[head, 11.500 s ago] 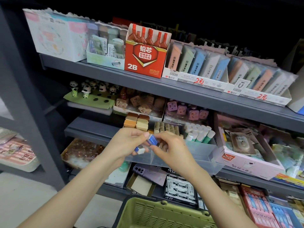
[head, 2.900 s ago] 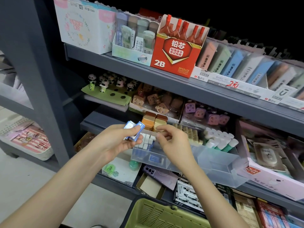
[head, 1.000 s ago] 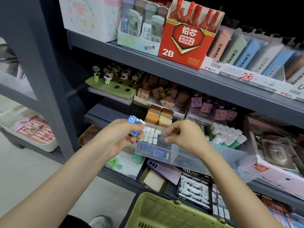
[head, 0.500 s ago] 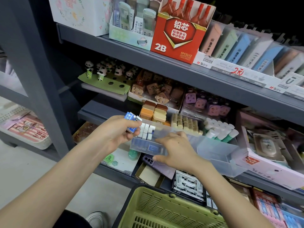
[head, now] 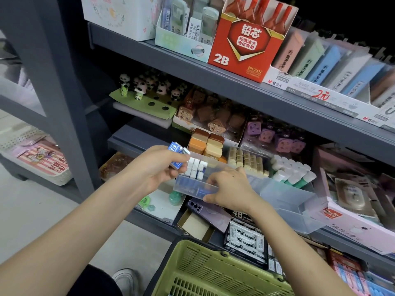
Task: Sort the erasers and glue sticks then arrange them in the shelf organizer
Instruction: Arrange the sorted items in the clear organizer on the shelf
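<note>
Grey shelf (head: 235,90): it filled your view, stocked with boxed stationery, much as it had a second before.
Green basket (head: 205,272): it sat below your arms at the bottom edge.
Shelf organizer (head: 288,201): the clear, divided tray lay on the middle shelf, its front overhanging the edge.
Glue sticks (head: 292,174): white-capped, they stood packed in the organizer's right-hand section.
Right hand (head: 230,186): a second earlier you pinched above the left compartment; here your fingers curled over its front wall, thumb beneath, gripping the tray.
Left hand (head: 156,169): you kept it clenched round a small stack, held just left of the tray.
White erasers (head: 195,167): upright in rows inside the left compartment.
Blue-sleeved erasers (head: 177,152): still in your left fingers, outside the tray.
</note>
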A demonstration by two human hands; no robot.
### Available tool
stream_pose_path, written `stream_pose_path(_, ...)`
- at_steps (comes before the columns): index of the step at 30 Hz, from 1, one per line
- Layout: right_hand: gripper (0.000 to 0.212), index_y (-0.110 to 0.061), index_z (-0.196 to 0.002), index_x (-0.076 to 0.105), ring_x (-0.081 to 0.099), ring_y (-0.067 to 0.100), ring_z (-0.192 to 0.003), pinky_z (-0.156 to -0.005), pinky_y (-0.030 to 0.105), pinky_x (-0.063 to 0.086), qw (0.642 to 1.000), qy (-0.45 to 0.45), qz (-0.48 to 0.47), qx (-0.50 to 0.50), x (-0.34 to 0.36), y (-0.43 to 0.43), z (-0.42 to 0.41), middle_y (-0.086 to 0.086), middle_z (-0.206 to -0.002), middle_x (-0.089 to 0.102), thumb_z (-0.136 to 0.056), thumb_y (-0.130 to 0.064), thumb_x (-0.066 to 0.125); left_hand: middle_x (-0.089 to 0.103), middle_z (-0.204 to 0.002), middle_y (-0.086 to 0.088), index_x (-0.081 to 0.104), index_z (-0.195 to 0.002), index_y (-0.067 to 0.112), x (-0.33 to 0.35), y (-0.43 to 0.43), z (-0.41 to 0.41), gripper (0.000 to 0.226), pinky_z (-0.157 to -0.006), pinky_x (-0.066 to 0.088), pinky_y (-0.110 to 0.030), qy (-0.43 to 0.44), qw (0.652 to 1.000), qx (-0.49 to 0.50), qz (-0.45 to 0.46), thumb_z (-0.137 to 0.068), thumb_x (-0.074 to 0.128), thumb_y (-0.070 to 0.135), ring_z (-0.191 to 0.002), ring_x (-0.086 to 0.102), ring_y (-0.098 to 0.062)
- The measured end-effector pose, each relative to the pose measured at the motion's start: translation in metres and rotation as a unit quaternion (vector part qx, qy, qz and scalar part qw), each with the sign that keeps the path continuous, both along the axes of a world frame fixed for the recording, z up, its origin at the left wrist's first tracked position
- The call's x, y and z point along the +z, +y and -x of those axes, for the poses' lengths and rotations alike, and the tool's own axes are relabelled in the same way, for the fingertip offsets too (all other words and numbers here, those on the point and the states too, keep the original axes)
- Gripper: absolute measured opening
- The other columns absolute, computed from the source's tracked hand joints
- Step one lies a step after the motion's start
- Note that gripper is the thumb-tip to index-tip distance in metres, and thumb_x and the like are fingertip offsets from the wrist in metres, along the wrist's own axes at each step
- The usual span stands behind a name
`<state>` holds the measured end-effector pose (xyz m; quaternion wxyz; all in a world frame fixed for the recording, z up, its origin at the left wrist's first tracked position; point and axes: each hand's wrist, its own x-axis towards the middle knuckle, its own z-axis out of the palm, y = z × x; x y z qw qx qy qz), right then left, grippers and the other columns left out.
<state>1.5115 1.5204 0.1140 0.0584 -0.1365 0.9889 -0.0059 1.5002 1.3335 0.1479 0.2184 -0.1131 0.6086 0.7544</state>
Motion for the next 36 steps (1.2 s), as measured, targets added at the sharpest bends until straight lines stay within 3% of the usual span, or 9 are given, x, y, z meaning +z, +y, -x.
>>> stream_pose_path(5,0.027,-0.031,-0.084,0.051,0.043,0.013,-0.078,-0.084,0.036,0.022,1.000,-0.020,-0.005,0.000,0.006,0.000,0.003,-0.013,-0.078,0.048,-0.076,-0.050,0.068,0.059,-0.077,-0.011,0.061,-0.091,0.001,0.000,-0.001,0.000,0.007,-0.039,0.038,-0.012,0.002,1.000,0.000,0.000,-0.086,0.064,0.003,-0.061,0.056,-0.012)
stream_pose_path(10,0.023,-0.031,-0.090,0.061,0.046,0.012,-0.085,-0.082,0.034,0.020,0.998,-0.044,0.034,-0.008,0.019,0.000,0.005,-0.014,-0.086,0.056,-0.076,-0.045,0.072,0.058,-0.074,-0.010,0.061,-0.091,0.001,0.000,-0.004,0.000,0.007,-0.040,0.038,-0.012,0.004,1.000,0.000,-0.004,-0.085,0.064,0.003,-0.061,0.055,-0.012)
stream_pose_path(15,0.015,-0.034,-0.086,0.064,0.046,0.011,-0.086,-0.083,0.034,0.021,0.998,-0.036,0.051,-0.012,0.030,0.007,0.001,-0.021,-0.073,0.051,-0.077,-0.043,0.073,0.059,-0.075,-0.010,0.061,-0.094,0.001,0.000,-0.003,0.000,0.010,-0.040,0.038,-0.012,0.004,1.000,0.005,-0.006,-0.085,0.065,0.002,-0.060,0.055,-0.012)
stream_pose_path(17,0.015,-0.033,-0.087,0.062,0.048,0.012,-0.090,-0.084,0.034,0.022,0.997,-0.045,0.056,-0.009,0.031,0.007,0.000,-0.020,-0.077,0.052,-0.079,-0.042,0.071,0.059,-0.075,-0.010,0.061,-0.095,0.000,-0.001,-0.003,0.000,0.011,-0.040,0.039,-0.012,0.004,1.000,0.004,-0.004,-0.085,0.065,0.003,-0.060,0.056,-0.012)
stream_pose_path(20,0.014,-0.028,-0.090,0.059,0.055,0.012,-0.094,-0.085,0.031,0.030,0.992,-0.085,0.095,-0.009,0.029,0.007,-0.001,-0.011,-0.093,0.061,-0.082,-0.033,0.069,0.059,-0.074,-0.010,0.061,-0.093,0.001,-0.002,-0.003,0.000,0.010,-0.040,0.039,-0.012,0.006,1.000,0.000,-0.002,-0.085,0.065,0.003,-0.060,0.056,-0.011)
stream_pose_path(25,0.023,-0.027,-0.103,0.062,0.058,0.009,-0.092,-0.082,0.025,0.046,0.980,-0.114,0.163,-0.015,0.027,0.005,-0.004,-0.007,-0.099,0.062,-0.082,-0.019,0.067,0.060,-0.075,-0.010,0.061,-0.087,0.003,-0.004,0.000,0.002,0.005,-0.039,0.038,-0.013,0.008,1.000,0.002,0.006,-0.085,0.065,0.003,-0.059,0.057,-0.012)
stream_pose_path(28,0.031,-0.028,-0.110,0.064,0.057,0.011,-0.092,-0.085,0.028,0.045,0.983,-0.098,0.153,-0.018,0.028,0.004,-0.005,-0.006,-0.100,0.062,-0.080,-0.020,0.068,0.061,-0.075,-0.010,0.062,-0.088,0.003,-0.005,-0.001,0.002,0.006,-0.039,0.039,-0.013,0.006,1.000,0.004,0.007,-0.084,0.066,0.003,-0.058,0.058,-0.011)
stream_pose_path(33,0.021,-0.036,-0.094,0.062,0.055,0.012,-0.094,-0.094,0.034,0.031,0.989,-0.052,0.139,-0.025,0.036,0.004,-0.008,-0.010,-0.093,0.062,-0.077,-0.033,0.074,0.062,-0.073,-0.009,0.062,-0.089,0.003,-0.007,-0.002,0.004,0.007,-0.040,0.039,-0.013,0.008,1.000,0.002,0.006,-0.084,0.066,0.004,-0.058,0.059,-0.011)
stream_pose_path(36,0.023,-0.033,-0.098,0.065,0.054,0.010,-0.094,-0.098,0.036,0.032,0.987,-0.051,0.149,-0.032,0.045,0.009,-0.010,-0.013,-0.090,0.059,-0.077,-0.033,0.076,0.062,-0.074,-0.010,0.062,-0.090,0.002,-0.008,-0.003,0.005,0.007,-0.040,0.039,-0.013,0.009,1.000,0.002,0.007,-0.085,0.065,0.004,-0.060,0.058,-0.012)
